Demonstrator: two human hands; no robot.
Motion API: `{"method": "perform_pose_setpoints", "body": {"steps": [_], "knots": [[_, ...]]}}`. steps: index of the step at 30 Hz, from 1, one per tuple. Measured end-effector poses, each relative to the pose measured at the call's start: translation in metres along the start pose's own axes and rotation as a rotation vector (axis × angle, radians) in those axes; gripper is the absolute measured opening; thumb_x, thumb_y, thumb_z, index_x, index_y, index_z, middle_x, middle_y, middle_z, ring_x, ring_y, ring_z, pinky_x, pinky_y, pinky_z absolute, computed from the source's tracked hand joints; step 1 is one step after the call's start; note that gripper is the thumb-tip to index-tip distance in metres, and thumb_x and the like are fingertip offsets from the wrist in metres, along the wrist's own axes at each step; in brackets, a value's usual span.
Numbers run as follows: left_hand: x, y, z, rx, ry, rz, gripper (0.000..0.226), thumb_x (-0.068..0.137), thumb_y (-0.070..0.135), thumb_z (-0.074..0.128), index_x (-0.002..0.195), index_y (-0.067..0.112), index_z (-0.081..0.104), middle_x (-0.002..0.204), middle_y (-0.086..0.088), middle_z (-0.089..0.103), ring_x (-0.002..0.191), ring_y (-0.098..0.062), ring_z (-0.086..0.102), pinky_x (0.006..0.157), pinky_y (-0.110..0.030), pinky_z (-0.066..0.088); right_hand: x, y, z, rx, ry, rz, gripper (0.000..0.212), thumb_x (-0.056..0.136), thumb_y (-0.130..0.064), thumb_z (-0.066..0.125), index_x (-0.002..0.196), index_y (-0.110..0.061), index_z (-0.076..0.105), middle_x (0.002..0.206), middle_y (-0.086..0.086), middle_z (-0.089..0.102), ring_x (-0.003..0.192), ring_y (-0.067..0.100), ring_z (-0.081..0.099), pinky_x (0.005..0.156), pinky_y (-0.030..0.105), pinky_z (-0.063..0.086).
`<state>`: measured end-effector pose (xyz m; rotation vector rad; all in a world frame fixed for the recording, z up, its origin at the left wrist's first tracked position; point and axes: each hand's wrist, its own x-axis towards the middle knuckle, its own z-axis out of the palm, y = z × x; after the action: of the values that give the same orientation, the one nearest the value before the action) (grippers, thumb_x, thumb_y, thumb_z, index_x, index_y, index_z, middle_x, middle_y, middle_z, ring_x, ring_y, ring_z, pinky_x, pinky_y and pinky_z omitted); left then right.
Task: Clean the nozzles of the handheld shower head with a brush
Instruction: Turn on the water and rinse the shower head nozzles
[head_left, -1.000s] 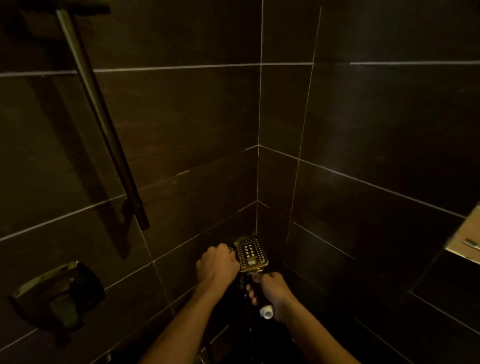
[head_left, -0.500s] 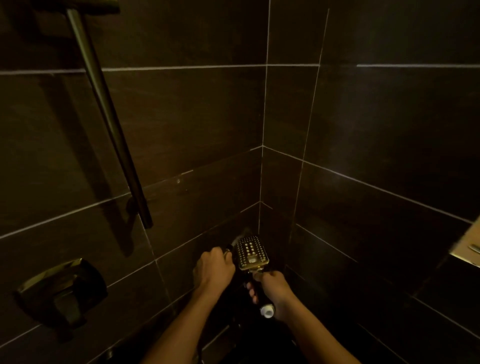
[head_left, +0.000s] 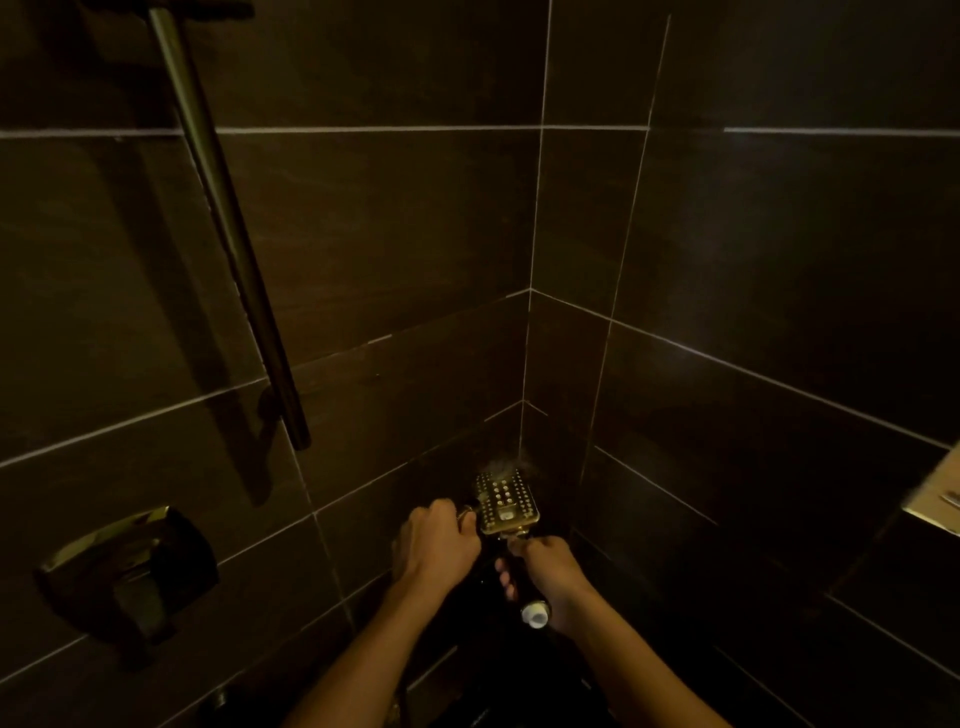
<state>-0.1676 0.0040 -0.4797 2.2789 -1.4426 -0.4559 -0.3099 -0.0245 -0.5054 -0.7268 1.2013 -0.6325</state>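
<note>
A gold rectangular shower head (head_left: 506, 501) faces up towards me low in the corner, its rows of pale nozzles showing. My right hand (head_left: 548, 574) is wrapped around its dark handle, whose white end (head_left: 535, 616) sticks out below my fingers. My left hand (head_left: 436, 545) is a closed fist at the head's left edge, gripping a small brush (head_left: 464, 513) that is almost entirely hidden by my fingers. Only its tip shows, touching the head's left side. A faint haze hangs just above the head's top edge.
Dark tiled walls meet in a corner behind the head. A slanted metal slide bar (head_left: 228, 234) runs down the left wall, with a square valve handle (head_left: 130, 566) below it. A lit niche shelf (head_left: 935, 499) sits at the right edge.
My left hand has shifted slightly along the left edge of the head. My right hand keeps the same hold on the handle. The view has drifted a little.
</note>
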Motion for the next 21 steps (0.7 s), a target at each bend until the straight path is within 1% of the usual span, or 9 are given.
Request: {"method": "perform_pose_setpoints", "body": {"steps": [3,6,8,11,14,15,18,21], "knots": [[-0.007,0.004,0.002,-0.012,-0.006,0.019,0.021,0.095,0.044,0.053,0.091,0.027,0.063,0.087,0.002,0.064,0.077,-0.016,0.064,0.070,-0.038,0.058,0.002,0.000,0.000,-0.010,0.026,-0.016,0.021,0.103,-0.007,0.046,0.095,0.004,0.062,0.073,0.017,0.062,0.052,0.020,0.056,0.046,0.030,0.044],[-0.010,0.010,0.004,-0.011,-0.007,0.012,0.023,0.094,0.047,0.052,0.094,0.027,0.063,0.092,0.001,0.064,0.083,-0.018,0.064,0.077,-0.041,0.058,0.001,0.000,0.002,-0.021,0.029,-0.016,0.022,0.104,-0.007,0.046,0.097,0.005,0.062,0.070,0.016,0.062,0.050,0.020,0.056,0.044,0.030,0.044],[-0.012,0.016,0.006,-0.020,-0.021,0.021,0.023,0.094,0.047,0.051,0.096,0.028,0.063,0.094,0.001,0.064,0.084,-0.018,0.065,0.079,-0.042,0.059,0.000,0.000,0.002,-0.033,0.029,-0.026,0.023,0.103,-0.007,0.047,0.096,0.006,0.064,0.066,0.016,0.062,0.048,0.020,0.057,0.044,0.029,0.045],[-0.015,0.027,0.011,-0.017,-0.049,0.042,0.023,0.094,0.048,0.051,0.099,0.029,0.063,0.095,0.002,0.065,0.086,-0.015,0.065,0.080,-0.041,0.059,-0.003,-0.003,0.003,-0.051,0.039,-0.043,0.023,0.101,-0.006,0.052,0.088,0.004,0.068,0.058,0.013,0.063,0.047,0.021,0.058,0.044,0.028,0.046],[-0.015,0.034,0.013,0.025,-0.023,0.050,0.028,0.094,0.047,0.049,0.102,0.026,0.064,0.101,0.000,0.069,0.094,-0.021,0.067,0.083,-0.041,0.058,-0.003,-0.004,0.001,-0.070,0.069,-0.070,0.028,0.098,-0.002,0.052,0.075,0.003,0.067,0.052,0.013,0.061,0.043,0.021,0.055,0.041,0.026,0.044],[-0.015,0.034,0.012,0.045,-0.016,0.048,0.028,0.096,0.046,0.048,0.104,0.025,0.064,0.103,-0.001,0.068,0.096,-0.021,0.067,0.083,-0.040,0.057,-0.002,-0.004,0.001,-0.078,0.069,-0.073,0.029,0.098,-0.002,0.051,0.075,0.004,0.067,0.052,0.013,0.060,0.042,0.021,0.054,0.041,0.026,0.043],[-0.013,0.035,0.011,0.081,0.021,0.047,0.027,0.099,0.042,0.046,0.105,0.022,0.064,0.106,-0.002,0.067,0.098,-0.021,0.066,0.082,-0.037,0.054,-0.004,-0.004,-0.003,-0.072,0.069,-0.074,0.028,0.100,-0.003,0.048,0.082,0.006,0.067,0.055,0.013,0.061,0.044,0.021,0.055,0.042,0.027,0.043],[-0.012,0.036,0.009,0.071,0.031,0.048,0.027,0.099,0.042,0.046,0.105,0.022,0.063,0.105,-0.002,0.067,0.098,-0.021,0.065,0.082,-0.037,0.053,-0.005,-0.005,-0.006,-0.071,0.076,-0.072,0.028,0.100,-0.003,0.046,0.081,0.005,0.066,0.057,0.014,0.062,0.046,0.021,0.056,0.043,0.028,0.045]]}}
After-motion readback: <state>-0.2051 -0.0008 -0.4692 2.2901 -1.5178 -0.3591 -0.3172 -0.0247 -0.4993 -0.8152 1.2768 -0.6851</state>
